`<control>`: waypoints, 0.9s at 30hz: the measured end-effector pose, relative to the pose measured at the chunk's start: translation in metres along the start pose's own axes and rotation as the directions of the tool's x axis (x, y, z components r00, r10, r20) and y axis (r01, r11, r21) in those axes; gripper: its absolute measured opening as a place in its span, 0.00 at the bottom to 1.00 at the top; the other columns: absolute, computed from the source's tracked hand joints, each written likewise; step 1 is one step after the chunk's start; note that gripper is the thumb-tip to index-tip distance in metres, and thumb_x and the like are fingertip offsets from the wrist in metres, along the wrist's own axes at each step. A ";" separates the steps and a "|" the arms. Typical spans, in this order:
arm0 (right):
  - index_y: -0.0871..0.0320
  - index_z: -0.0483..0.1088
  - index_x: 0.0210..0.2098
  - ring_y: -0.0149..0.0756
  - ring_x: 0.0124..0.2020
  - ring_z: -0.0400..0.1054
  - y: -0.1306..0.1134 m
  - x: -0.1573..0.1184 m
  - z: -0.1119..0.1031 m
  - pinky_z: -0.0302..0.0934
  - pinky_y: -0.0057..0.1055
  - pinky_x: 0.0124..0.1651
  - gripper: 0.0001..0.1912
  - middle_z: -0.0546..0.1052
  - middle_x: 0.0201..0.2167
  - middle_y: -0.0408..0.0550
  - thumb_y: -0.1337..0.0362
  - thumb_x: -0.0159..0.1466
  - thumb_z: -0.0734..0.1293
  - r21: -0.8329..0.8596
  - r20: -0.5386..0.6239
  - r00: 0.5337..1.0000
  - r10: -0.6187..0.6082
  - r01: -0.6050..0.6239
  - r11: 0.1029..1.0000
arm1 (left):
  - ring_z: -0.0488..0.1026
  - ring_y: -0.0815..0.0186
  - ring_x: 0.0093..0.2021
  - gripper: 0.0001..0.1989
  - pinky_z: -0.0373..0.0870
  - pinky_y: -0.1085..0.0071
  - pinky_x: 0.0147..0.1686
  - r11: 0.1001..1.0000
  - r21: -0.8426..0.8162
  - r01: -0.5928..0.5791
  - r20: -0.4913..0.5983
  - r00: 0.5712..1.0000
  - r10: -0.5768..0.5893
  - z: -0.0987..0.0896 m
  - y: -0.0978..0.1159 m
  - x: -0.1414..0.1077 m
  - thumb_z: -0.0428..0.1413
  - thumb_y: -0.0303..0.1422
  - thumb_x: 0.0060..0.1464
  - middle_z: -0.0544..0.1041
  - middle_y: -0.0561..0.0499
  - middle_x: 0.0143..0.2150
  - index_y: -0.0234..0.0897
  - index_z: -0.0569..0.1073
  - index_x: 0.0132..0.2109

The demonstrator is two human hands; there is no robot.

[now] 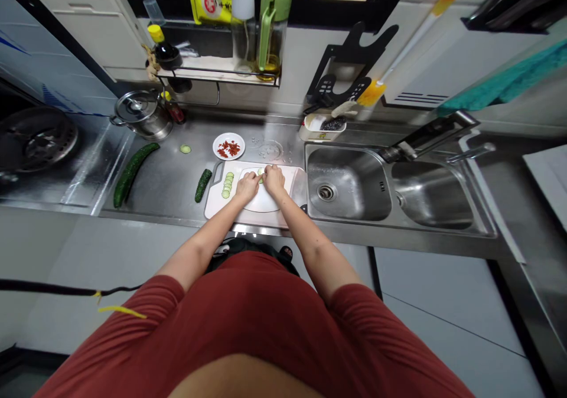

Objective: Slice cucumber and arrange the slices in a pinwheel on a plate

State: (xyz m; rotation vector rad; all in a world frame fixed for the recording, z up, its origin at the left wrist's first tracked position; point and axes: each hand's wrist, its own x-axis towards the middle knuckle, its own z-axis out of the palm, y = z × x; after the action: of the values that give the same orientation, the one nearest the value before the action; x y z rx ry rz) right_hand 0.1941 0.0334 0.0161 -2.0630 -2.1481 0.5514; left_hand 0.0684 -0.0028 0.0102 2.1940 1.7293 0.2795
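Observation:
Both hands meet over a white plate [262, 202] that lies on the white cutting board [215, 207]. My left hand [248, 186] has its fingers closed at a pale green cucumber slice [260, 173]. From the other side my right hand [273, 179] pinches at the same spot; the fingers partly hide the slice. Left of the plate, a row of overlapping cucumber slices [227, 185] lies on the board. A cut piece of dark green cucumber [203, 185] rests beside the board's left edge. Behind the board stands a small white plate [229, 138] of chopped red pieces.
A whole cucumber [135, 175] and a cucumber end [185, 149] lie on the steel counter at left. A lidded pot [142, 114] stands behind them. To the right is a double sink [349, 179] with a tap [472, 153]. Bottles stand on a wall rack [221, 73].

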 end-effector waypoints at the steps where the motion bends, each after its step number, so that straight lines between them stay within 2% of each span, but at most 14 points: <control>1: 0.57 0.68 0.48 0.45 0.50 0.60 0.000 0.000 0.000 0.60 0.36 0.46 0.13 0.68 0.49 0.56 0.65 0.67 0.57 -0.001 -0.001 1.000 -0.002 0.002 1.000 | 0.63 0.56 0.53 0.20 0.64 0.64 0.46 1.000 -0.014 -0.003 -0.001 1.000 0.003 0.001 -0.001 0.000 0.47 0.27 0.60 0.69 0.42 0.49 0.43 0.72 0.56; 8: 0.57 0.68 0.48 0.44 0.49 0.60 0.004 0.000 0.003 0.59 0.35 0.46 0.13 0.68 0.50 0.56 0.63 0.68 0.58 0.001 -0.006 1.000 -0.004 0.004 1.000 | 0.63 0.57 0.52 0.18 0.63 0.65 0.45 1.000 0.029 -0.005 0.026 1.000 0.004 0.004 -0.003 0.004 0.44 0.30 0.63 0.69 0.42 0.49 0.44 0.73 0.54; 15: 0.57 0.68 0.48 0.44 0.49 0.60 0.005 0.001 0.005 0.59 0.35 0.46 0.12 0.69 0.49 0.56 0.64 0.68 0.57 -0.020 -0.013 1.000 0.004 -0.004 1.000 | 0.64 0.56 0.52 0.18 0.62 0.65 0.45 0.993 0.113 -0.021 0.073 0.997 0.013 0.001 -0.001 0.007 0.42 0.31 0.64 0.69 0.41 0.50 0.41 0.72 0.54; 27: 0.57 0.67 0.49 0.44 0.50 0.60 0.006 -0.002 0.004 0.59 0.35 0.46 0.13 0.68 0.49 0.55 0.65 0.69 0.56 -0.061 -0.013 1.000 0.005 -0.005 0.998 | 0.65 0.57 0.51 0.17 0.64 0.65 0.44 0.976 0.208 -0.068 0.089 0.995 0.050 0.000 0.000 0.006 0.42 0.31 0.65 0.68 0.42 0.50 0.39 0.72 0.53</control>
State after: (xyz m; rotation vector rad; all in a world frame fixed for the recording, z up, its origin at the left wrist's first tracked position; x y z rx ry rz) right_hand 0.1981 0.0308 0.0105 -2.0974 -2.1799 0.4768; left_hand 0.0700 0.0034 0.0103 2.3714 1.7203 0.0182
